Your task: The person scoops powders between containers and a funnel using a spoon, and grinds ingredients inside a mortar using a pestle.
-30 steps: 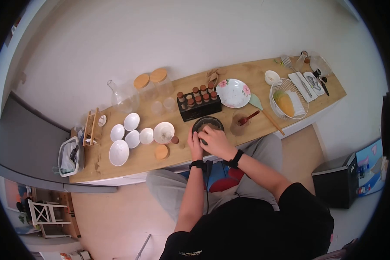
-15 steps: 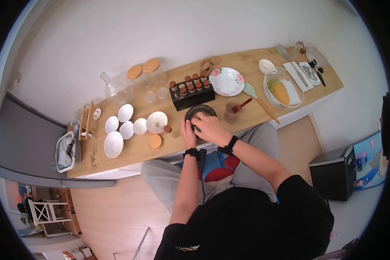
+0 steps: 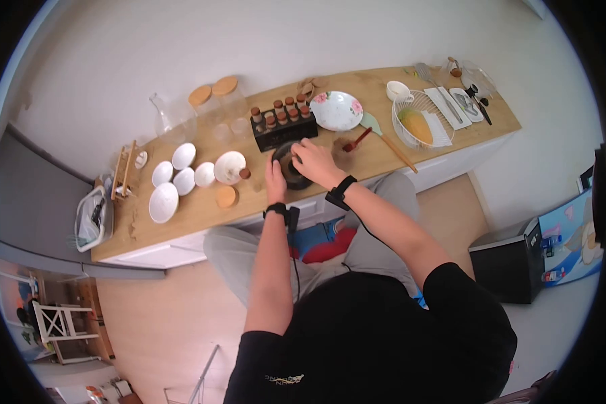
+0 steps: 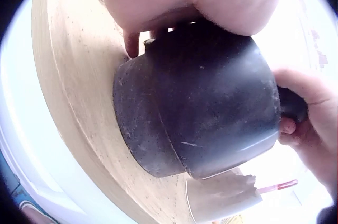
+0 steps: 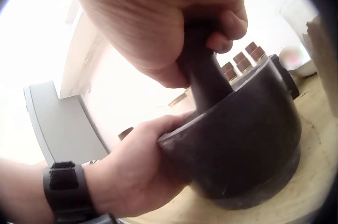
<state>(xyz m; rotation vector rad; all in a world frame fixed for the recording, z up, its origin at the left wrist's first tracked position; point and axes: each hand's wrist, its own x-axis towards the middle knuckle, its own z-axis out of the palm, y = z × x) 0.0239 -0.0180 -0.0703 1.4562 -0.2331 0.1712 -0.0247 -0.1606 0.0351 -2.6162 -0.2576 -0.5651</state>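
A black mortar (image 3: 296,180) stands at the counter's front edge. My left hand (image 3: 274,180) holds it from the left side, its thumb along the rim (image 5: 182,128) in the right wrist view. From above, my right hand (image 3: 315,163) grips the top of a black pestle (image 5: 205,79), fingers wrapped round it. The pestle leans inside the mortar, and its lower end is hidden by the wall. In the left wrist view, the mortar's outer wall (image 4: 211,97) fills the middle, and the right hand (image 4: 311,113) shows at the pestle's dark end.
Behind the mortar is a black rack (image 3: 269,141) of stoppered vials. To its right are a floral plate (image 3: 339,113), a clear cup with a red-handled brush (image 3: 358,140) and a spatula (image 3: 400,151). White bowls (image 3: 163,203) and a wooden-lidded jar (image 3: 227,196) stand left.
The head view has shifted, so the counter sits higher and further left in it. My right hand has moved from low over the mortar's middle towards its right side; the left keeps its hold.
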